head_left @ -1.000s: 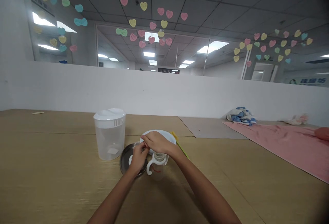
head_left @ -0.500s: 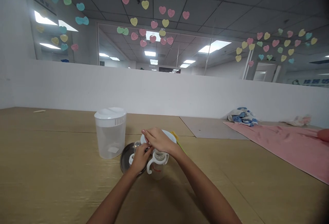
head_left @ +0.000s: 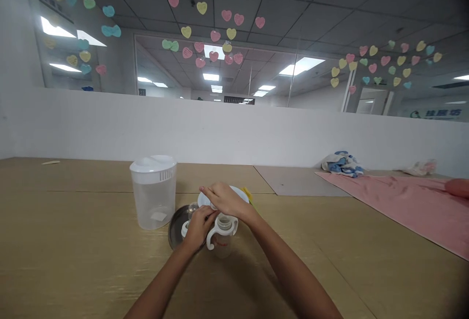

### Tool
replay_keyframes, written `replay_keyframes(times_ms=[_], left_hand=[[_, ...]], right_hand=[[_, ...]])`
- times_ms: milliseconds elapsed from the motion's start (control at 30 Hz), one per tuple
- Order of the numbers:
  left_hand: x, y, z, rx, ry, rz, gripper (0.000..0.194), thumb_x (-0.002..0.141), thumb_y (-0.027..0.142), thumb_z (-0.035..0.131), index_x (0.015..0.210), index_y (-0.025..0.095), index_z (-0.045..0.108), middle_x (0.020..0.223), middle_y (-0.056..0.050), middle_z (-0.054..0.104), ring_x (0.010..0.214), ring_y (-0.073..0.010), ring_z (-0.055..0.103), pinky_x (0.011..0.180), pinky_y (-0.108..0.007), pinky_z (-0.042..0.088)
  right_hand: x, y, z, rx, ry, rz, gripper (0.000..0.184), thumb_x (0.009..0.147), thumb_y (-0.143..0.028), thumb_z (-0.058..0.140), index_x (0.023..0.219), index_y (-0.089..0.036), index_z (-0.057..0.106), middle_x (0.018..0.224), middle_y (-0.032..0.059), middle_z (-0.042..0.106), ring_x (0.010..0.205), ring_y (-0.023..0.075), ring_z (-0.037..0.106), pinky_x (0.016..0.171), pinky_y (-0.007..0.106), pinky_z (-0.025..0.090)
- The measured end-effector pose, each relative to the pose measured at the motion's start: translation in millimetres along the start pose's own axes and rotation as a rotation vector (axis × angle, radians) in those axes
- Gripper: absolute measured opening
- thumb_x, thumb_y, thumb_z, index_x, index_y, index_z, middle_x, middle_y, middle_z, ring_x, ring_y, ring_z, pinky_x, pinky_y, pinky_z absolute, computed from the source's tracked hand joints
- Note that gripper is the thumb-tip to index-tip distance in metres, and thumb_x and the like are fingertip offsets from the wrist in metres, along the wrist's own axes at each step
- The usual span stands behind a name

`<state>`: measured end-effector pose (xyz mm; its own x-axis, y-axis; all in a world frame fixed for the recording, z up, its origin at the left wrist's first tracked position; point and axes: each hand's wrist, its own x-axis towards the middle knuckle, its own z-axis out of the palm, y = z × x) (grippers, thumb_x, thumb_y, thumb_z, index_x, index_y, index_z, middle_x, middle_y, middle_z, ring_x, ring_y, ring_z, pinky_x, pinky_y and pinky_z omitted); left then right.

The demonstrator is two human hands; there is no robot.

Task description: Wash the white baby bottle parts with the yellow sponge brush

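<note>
Left hand [head_left: 199, 228] and right hand [head_left: 224, 199] meet, fingers curled together, any grip hidden, above a clear plastic baby bottle with white handles [head_left: 222, 242] on a tan table [head_left: 73, 241].

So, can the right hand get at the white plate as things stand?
Probably yes: the right hand sits just over the plate, with nothing between them; the bottle and left hand are on the near side.

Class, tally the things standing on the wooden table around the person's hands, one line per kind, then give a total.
Clear plastic pitcher: 1
Baby bottle with white handles: 1
White plate: 1
Round dark metal dish: 1
Yellow-green stick: 1
Total: 5
Small parts at the left hand are too hidden to count.
</note>
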<state>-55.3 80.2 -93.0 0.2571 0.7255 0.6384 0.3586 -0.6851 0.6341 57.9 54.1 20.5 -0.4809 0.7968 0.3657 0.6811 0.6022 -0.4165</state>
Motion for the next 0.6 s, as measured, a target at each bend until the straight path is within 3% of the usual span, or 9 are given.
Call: replay_keyframes(times_ms=[400,600], left_hand=[[1,-2,2.9,0.032,-0.017,0.029,0.031,0.084,0.037,0.045,0.076,0.017,0.068,0.081,-0.006,0.069,0.078,-0.0195,0.058,0.074,-0.031,0.043],[1,1,1.5,-0.019,-0.011,0.011,0.03,0.084,0.036,0.047,0.08,0.017,0.069,0.084,-0.006,0.07,0.08,-0.0199,0.059,0.076,-0.031,0.044]], right_hand=[[-17,-22,-33,0.177,0.288,-0.043,0.041,0.087,-0.041,0.033,0.056,-0.02,0.016,0.054,-0.0047,0.016,0.05,0.0069,0.017,0.047,0.024,0.015],[-22,-22,-45,0.242,0.443,-0.033,0.042,0.086,-0.042,0.036,0.056,-0.02,0.016,0.054,-0.0047,0.016,0.049,0.0064,0.017,0.045,0.023,0.014]])
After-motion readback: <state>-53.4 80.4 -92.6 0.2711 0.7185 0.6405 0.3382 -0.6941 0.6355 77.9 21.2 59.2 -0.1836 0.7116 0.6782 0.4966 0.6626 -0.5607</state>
